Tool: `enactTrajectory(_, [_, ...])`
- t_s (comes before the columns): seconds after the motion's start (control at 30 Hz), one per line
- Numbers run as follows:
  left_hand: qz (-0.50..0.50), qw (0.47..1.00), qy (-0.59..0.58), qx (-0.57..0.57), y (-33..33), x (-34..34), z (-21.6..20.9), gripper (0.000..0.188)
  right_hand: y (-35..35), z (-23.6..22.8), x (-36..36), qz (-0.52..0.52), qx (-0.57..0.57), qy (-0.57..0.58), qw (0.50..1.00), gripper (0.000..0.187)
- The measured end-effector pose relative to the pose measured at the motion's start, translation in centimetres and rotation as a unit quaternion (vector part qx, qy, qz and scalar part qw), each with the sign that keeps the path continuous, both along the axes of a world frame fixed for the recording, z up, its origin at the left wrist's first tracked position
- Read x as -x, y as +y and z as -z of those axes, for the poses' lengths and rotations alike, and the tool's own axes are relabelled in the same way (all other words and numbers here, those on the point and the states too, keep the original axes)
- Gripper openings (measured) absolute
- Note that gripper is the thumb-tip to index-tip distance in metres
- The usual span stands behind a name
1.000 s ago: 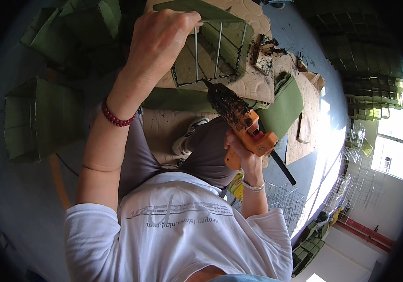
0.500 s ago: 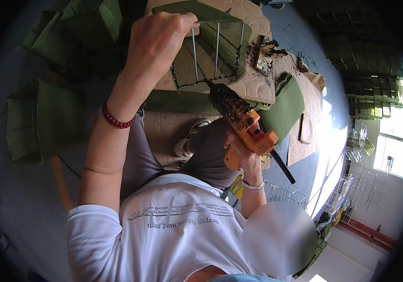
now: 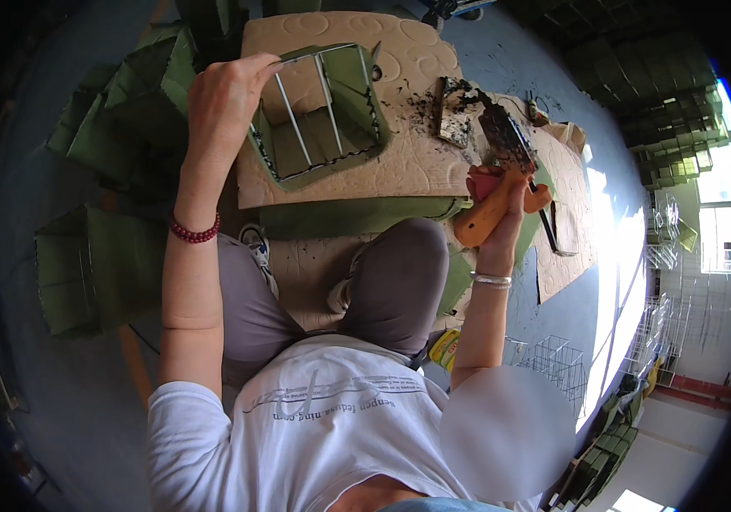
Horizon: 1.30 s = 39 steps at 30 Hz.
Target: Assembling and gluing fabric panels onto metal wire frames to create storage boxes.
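At the upper left, my left hand is closed on the rim of a green fabric basket, fingertips pinched at its corner. The basket is tilted on the cardboard-covered surface, its wire frame showing at the opening, with beads of dark glue along the edges. To the right, my right hand grips an orange glue gun. Dark glue coats its front end, which points toward a small glue-smeared board and is apart from the basket. Whether the nozzle touches the board I cannot tell.
Cardboard covers the low work surface, with dark crumbs around the board. Green fabric boxes stand on the floor at left. Stacked green baskets rise at far right, and wire frames lie at lower right. A black cord shows beside the glue gun.
My right hand has carried the glue gun away from the basket's edge, right and forward to the smeared board. The basket, still held by my left hand, sits lower and further left in view.
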<state>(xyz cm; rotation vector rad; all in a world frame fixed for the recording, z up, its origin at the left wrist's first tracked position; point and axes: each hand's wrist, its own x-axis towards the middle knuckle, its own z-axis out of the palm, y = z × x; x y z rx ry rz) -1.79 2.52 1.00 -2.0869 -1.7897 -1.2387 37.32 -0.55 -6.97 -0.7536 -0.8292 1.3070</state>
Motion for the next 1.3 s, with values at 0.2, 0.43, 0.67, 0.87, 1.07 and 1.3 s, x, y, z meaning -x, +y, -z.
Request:
enactTrajectory(0.2, [0.048,0.998,0.006,0.050,4.2,1.5,-1.1,0.018,4.9,10.6,-2.3,0.103,0.164,0.120,0.974,0.035])
enactTrajectory(0.43, [0.069,0.989,0.014,0.133,8.2,1.8,-3.5,0.023,9.6,15.6,-1.9,0.089,0.204,0.184,0.957,0.043])
enactTrajectory(0.67, [0.137,0.980,0.017,0.142,12.7,4.8,-2.7,0.026,9.5,15.4,-1.3,0.011,0.232,0.134,0.963,0.070])
enactTrajectory(0.87, [0.177,0.971,0.044,0.155,16.1,5.5,-2.8,0.029,5.7,11.6,-3.0,-0.058,0.220,-0.435,0.871,0.047])
enactTrajectory(1.07, [0.148,0.962,0.044,0.226,16.4,8.2,-2.4,0.027,8.1,5.7,9.0,-0.078,-0.065,-0.393,0.914,0.051])
enactTrajectory(1.3, [0.197,0.943,-0.068,0.259,16.1,6.5,-2.2,0.032,12.4,4.9,15.8,-0.175,-0.152,-0.342,0.911,0.067])
